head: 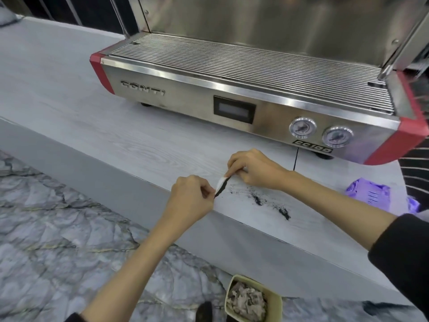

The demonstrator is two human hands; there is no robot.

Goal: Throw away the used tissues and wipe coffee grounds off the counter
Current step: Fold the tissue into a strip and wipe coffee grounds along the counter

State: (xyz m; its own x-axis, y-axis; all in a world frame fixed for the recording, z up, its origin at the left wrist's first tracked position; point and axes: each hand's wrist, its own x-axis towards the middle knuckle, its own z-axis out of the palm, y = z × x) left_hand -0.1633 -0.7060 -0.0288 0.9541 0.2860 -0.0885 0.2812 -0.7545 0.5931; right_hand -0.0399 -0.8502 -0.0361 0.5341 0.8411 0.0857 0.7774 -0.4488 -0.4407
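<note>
Both hands hold one folded white tissue [220, 183] just above the counter's front edge; dark coffee grounds fill its fold. My left hand [191, 196] pinches its near end and my right hand [253, 169] pinches its far end. Loose coffee grounds [257, 200] lie smeared on the pale counter [116, 135] to the right of the tissue, with another dark patch [285, 213] nearer the edge. On the floor below stands a small beige bin [277, 298] with crumpled used tissues [247, 303] inside.
A steel and red espresso machine [243, 101] fills the back of the counter. A purple packet [369, 191] lies at the right, near my right sleeve [404, 256]. The floor [58, 228] is grey marble. A dark shoe tip [204, 311] shows beside the bin.
</note>
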